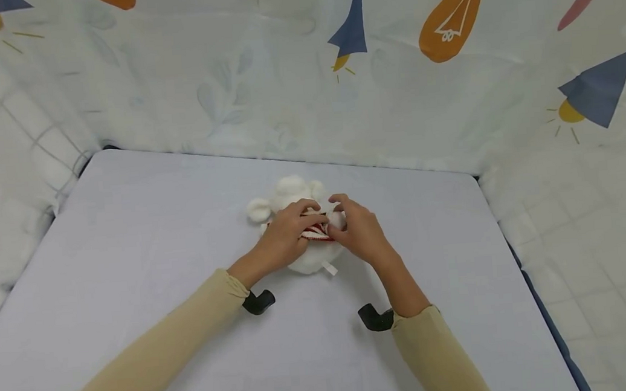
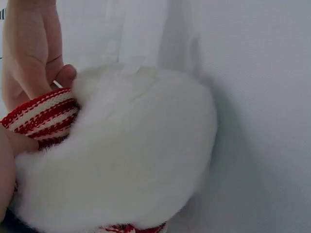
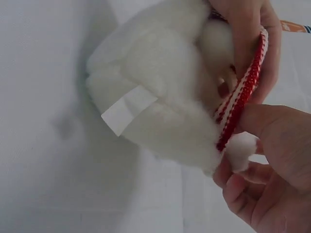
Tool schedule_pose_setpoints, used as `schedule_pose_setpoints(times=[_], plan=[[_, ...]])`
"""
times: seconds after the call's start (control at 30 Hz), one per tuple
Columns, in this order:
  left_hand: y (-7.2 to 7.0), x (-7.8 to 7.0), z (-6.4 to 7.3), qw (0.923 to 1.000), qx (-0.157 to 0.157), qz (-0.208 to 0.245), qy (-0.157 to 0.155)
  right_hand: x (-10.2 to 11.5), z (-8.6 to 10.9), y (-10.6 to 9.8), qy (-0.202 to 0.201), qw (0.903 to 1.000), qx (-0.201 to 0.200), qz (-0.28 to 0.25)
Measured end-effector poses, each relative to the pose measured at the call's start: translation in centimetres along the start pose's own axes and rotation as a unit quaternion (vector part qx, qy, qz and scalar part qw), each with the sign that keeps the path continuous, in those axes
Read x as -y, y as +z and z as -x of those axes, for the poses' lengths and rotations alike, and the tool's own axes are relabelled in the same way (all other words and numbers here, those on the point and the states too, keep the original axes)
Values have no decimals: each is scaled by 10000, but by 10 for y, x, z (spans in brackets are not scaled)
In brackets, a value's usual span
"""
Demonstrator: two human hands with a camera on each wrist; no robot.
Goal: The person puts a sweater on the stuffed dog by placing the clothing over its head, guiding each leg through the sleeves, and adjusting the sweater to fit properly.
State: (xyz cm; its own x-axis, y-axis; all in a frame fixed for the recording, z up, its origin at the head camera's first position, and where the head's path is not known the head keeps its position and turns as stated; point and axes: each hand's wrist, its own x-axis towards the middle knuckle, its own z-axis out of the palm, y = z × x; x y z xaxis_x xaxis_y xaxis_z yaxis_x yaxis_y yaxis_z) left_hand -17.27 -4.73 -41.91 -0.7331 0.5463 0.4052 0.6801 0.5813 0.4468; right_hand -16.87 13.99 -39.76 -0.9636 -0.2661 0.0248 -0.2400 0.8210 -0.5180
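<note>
A white plush toy (image 1: 292, 188) with fluffy fur lies on the white-covered table, its small cloth tag (image 3: 129, 109) pointing toward the person. Around it is a red-and-white striped knit piece (image 2: 46, 116), partly hidden by the hands. My left hand (image 1: 285, 237) grips the knit from the left, thumb against its near edge. On the opposite side my right hand (image 1: 363, 234) pinches the right part of the knit between thumb and fingers, as the right wrist view shows. A small white fluffy part (image 3: 240, 151) of the toy shows beside the right fingers.
The white table (image 1: 146, 231) extends around the toy, with its far edge against a printed cloth wall (image 1: 284, 100). Black wrist mounts (image 1: 376, 318) protrude below both wrists, close over the tabletop. Beige sleeves (image 1: 438, 350) cover the forearms.
</note>
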Motion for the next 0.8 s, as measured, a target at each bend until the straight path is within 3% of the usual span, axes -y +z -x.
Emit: schedule_pose_setpoints(times=[0.1,0.23,0.37,0.53,0.67,0.8], plan=[[-2,4,3,9992,101,383,-48,-3,-2,8,185,9996,195,-122],[-5,8,7,9982,104,589,-48,-8,-2,18,397,9958,228,-788],[-7,9,8,9975,-92,656,239,-12,-3,20,529,9872,-173,-1493],[-6,10,8,9942,-394,742,666,-13,-5,15,417,9771,-222,-2073],[-6,10,9,9918,-606,701,879,-10,-7,11,312,9725,-160,-2304],[-7,11,9,9931,-652,247,942,-8,-11,5,581,9583,-302,-2781]])
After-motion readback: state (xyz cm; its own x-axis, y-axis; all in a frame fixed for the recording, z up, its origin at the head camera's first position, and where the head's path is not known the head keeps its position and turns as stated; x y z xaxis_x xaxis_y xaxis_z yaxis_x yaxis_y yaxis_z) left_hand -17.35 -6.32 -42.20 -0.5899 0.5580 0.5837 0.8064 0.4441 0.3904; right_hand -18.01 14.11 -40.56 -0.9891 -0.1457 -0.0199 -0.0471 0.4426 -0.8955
